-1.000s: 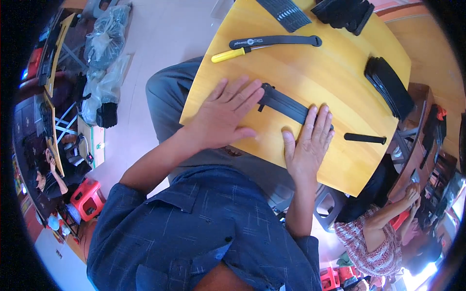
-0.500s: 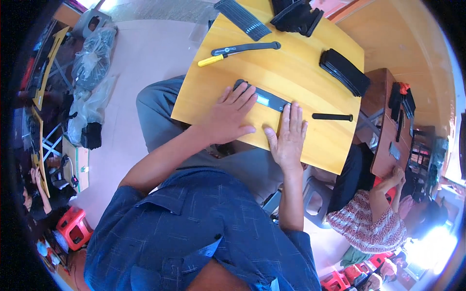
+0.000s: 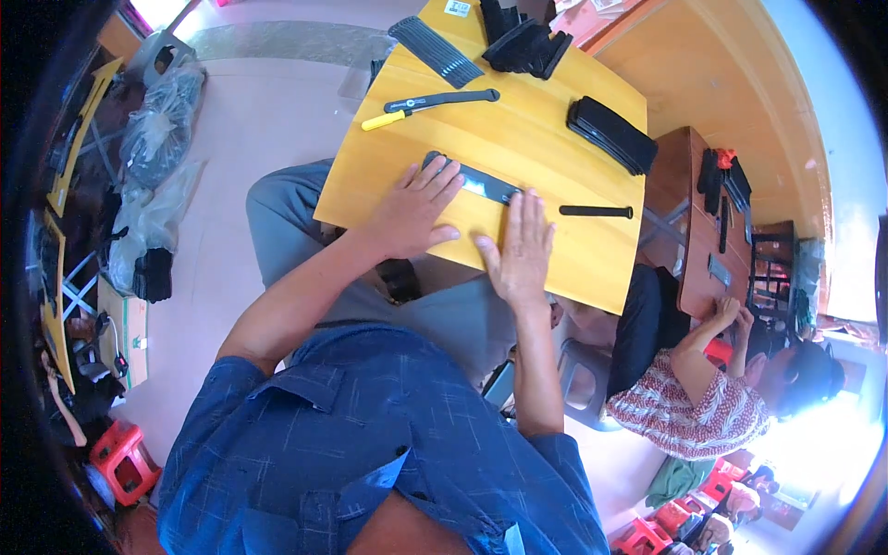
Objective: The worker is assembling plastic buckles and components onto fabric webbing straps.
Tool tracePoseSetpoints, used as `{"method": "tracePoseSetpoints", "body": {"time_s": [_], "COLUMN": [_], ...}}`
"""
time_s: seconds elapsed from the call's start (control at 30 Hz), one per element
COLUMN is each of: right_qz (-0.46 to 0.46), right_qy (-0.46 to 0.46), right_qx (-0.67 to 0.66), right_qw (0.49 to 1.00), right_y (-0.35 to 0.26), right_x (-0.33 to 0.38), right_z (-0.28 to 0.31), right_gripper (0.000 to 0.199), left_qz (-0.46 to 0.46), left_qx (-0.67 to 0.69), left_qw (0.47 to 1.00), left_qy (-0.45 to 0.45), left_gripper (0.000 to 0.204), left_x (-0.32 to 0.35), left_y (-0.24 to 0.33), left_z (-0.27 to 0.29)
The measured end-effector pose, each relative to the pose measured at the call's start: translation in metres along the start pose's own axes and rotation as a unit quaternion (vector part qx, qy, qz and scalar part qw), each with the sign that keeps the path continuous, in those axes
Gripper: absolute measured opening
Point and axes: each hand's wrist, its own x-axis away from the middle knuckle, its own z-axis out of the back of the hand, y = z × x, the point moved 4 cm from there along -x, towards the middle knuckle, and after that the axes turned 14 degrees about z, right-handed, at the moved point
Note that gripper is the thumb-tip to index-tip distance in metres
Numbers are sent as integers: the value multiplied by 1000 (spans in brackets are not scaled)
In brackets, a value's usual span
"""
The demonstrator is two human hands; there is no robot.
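Observation:
A dark strap (image 3: 483, 184) with a pale shiny patch lies flat on the yellow wooden tabletop (image 3: 518, 129). My left hand (image 3: 407, 211) rests its fingertips over the strap's left end, fingers stretched out. Over its right end lie the extended fingers of my right hand (image 3: 521, 250), thumb apart. The strap's middle shows between them. Farther back, a printed dark strap (image 3: 453, 98) lies beside a thin tool with a yellow handle (image 3: 383, 121). To the right of my right hand is a narrow black strap (image 3: 597, 211).
Along the table's far side are a row of dark straps (image 3: 437, 53) and a black pile (image 3: 524, 42). A stack of black strips (image 3: 612, 136) lies at the right. Beyond that, a co-worker (image 3: 689, 398) sits at a brown table (image 3: 671, 208). Plastic bags (image 3: 162, 129) stand on the left floor.
The whole view has shifted, so the table and hands appear slightly farther left. Both hands stay flat on the strap's ends.

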Motion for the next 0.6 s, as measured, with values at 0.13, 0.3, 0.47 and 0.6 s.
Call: {"method": "tracePoseSetpoints", "body": {"time_s": [0.13, 0.3, 0.47, 0.6], "right_qz": [-11, -78, -85, -114], "right_qy": [-20, -15, 82, 63], "right_qx": [-14, -14, 16, 24], "right_qw": [1000, 997, 993, 991], "right_y": [11, 42, 73, 85], "right_x": [8, 25, 7, 7], "right_z": [-1, 11, 23, 17], "right_gripper": [89, 86, 81, 75], "left_qz": [-9, 7, -21, -28], "left_qx": [11, 19, 37, 66], "left_qw": [1000, 1000, 999, 996], "left_qy": [3, -3, 32, 59], "left_gripper": [82, 84, 80, 74], "left_x": [0, 1, 6, 14], "left_y": [-1, -1, 2, 4], "left_z": [-1, -2, 8, 18]}}
